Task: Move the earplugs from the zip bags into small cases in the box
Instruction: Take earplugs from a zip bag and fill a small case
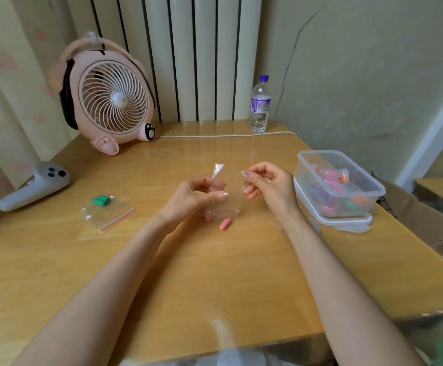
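2 zip bags (pixel 223 196) (pixel 106 213), 2 green earplugs (pixel 102 200), 2 pink earplugs (pixel 225 224), 1 box (pixel 339 186), 1 fan (pixel 109 99), 1 bottle (pixel 259 105).

Soft, even indoor light, moderately bright, warm yellowish cast. Glossy table (pixel 162 260) shows pale vertical glare streaks beyond left hand (pixel 196 196) and right hand (pixel 270 186), reflecting radiator (pixel 188 56). Shadows faint, diffuse, just beneath both hands and forearms. Wide-angle distortion: table edges bow, wall lines lean toward frame corners. Centre around hands fairly sharp; clear bag (pixel 223 202) between hands hard to resolve. Bottom edge, nearer than forearms, smeared and out of focus.
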The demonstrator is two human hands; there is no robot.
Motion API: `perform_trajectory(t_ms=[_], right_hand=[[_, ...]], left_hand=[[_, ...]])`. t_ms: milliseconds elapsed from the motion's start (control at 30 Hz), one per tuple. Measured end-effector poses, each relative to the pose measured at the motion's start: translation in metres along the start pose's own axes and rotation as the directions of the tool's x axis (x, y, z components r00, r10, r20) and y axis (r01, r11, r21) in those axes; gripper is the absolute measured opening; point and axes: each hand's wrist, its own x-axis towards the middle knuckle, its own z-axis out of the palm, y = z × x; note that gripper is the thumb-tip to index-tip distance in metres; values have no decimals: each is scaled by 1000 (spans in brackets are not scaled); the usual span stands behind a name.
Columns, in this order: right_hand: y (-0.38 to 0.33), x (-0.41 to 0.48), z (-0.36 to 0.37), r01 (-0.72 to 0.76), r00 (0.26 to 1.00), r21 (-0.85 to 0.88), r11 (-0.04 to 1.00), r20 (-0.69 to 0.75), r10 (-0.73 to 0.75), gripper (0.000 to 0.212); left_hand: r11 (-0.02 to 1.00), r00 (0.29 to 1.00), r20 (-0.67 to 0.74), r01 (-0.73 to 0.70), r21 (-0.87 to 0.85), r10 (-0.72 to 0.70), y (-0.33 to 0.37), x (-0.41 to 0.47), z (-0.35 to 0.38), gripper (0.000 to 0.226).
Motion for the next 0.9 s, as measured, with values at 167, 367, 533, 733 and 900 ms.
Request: perform_trajectory(t_ms=[167, 367, 533, 733, 900], right_hand=[[-4, 0, -1, 13, 1000, 69, 998, -30, -11, 5], [1, 1, 0, -28, 1000, -77, 997, 6, 28, 9], [5, 1, 2, -61, 998, -214, 975, -4, 61, 18], [2, 8, -10, -105, 994, -469, 877, -15, 111, 19], [-21, -2, -35, -26, 953, -764, 645, 177, 247, 19]], left_hand=[[998, 999, -37, 2, 58, 0, 0, -1, 1, 11], [972, 919, -392, 123, 199, -37, -30, 17, -15, 9], [880, 849, -528, 254, 401, -4, -40, 16, -15, 71], [826, 872, -441, 83, 558, 211, -27, 14, -11, 44], [850, 925, -215, -172, 497, 312, -15, 8, 3, 8]])
